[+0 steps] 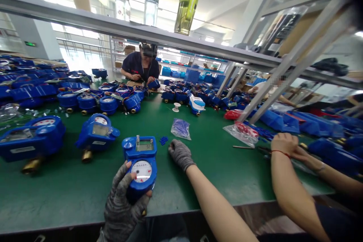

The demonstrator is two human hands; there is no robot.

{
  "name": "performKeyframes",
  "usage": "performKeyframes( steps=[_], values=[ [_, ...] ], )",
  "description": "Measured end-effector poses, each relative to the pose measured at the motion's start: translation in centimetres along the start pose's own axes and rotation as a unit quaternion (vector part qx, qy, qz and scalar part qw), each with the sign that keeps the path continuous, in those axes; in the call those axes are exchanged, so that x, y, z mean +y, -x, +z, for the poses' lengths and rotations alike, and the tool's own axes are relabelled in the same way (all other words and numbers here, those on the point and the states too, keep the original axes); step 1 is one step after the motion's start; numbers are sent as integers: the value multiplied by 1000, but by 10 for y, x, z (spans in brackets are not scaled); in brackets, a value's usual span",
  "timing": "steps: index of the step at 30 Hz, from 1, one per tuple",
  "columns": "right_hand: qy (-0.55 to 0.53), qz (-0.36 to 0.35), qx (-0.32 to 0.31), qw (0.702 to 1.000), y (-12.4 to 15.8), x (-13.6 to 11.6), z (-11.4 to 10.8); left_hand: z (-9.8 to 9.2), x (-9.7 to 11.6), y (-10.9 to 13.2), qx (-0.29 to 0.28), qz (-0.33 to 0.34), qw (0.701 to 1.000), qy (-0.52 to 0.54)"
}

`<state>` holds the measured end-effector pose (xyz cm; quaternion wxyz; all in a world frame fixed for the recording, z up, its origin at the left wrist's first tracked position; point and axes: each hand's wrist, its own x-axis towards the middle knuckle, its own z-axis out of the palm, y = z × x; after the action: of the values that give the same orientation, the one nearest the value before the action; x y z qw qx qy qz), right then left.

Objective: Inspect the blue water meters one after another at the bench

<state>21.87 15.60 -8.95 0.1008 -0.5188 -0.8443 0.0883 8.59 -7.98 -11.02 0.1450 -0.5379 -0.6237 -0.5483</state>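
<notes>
My left hand (pixel 123 200), in a grey fingerless glove, grips a blue water meter (pixel 142 170) by its lower end. The meter has a round white dial, a small display and a metal pin standing up at its top. My right hand (pixel 181 154), also gloved, rests on the green table with its fingers curled in. Whatever its fingertips may hold is hidden. Just left of it lies a small pile of tiny blue parts (pixel 163 140). Behind it is a clear bag of purple-blue pieces (pixel 180 128).
Two blue meters (pixel 98 130) (pixel 36 136) stand at left. A white spool (pixel 176 107) and a blue-and-white device (pixel 197 105) sit farther back. At right are a co-worker's hands (pixel 285 144), a thin rod (pixel 243 147) and bagged red parts (pixel 246 129). Overhead runs a shelf (pixel 159 32) with bottles.
</notes>
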Motion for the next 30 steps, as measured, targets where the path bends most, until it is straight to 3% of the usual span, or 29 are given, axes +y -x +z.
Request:
performKeyframes(
  steps=[13,18,20,24,27,30],
  values=[
    [-63,-28,-5,998,1,10,5,0,10,0,21,-56,998,26],
    [-100,-16,6,995,0,3,-6,3,12,4,-2,-183,982,48],
    [-184,-51,31,981,10,-11,-23,4,10,6,-13,-213,975,65],
    [-334,-208,47,918,51,-66,-65,4,7,7,-26,-215,973,79],
    [-282,-297,22,912,74,-109,-84,4,5,7,-38,-182,980,72],
    [-157,-308,3,938,78,-133,-84,4,5,6,-43,-147,987,56]
  ],
)
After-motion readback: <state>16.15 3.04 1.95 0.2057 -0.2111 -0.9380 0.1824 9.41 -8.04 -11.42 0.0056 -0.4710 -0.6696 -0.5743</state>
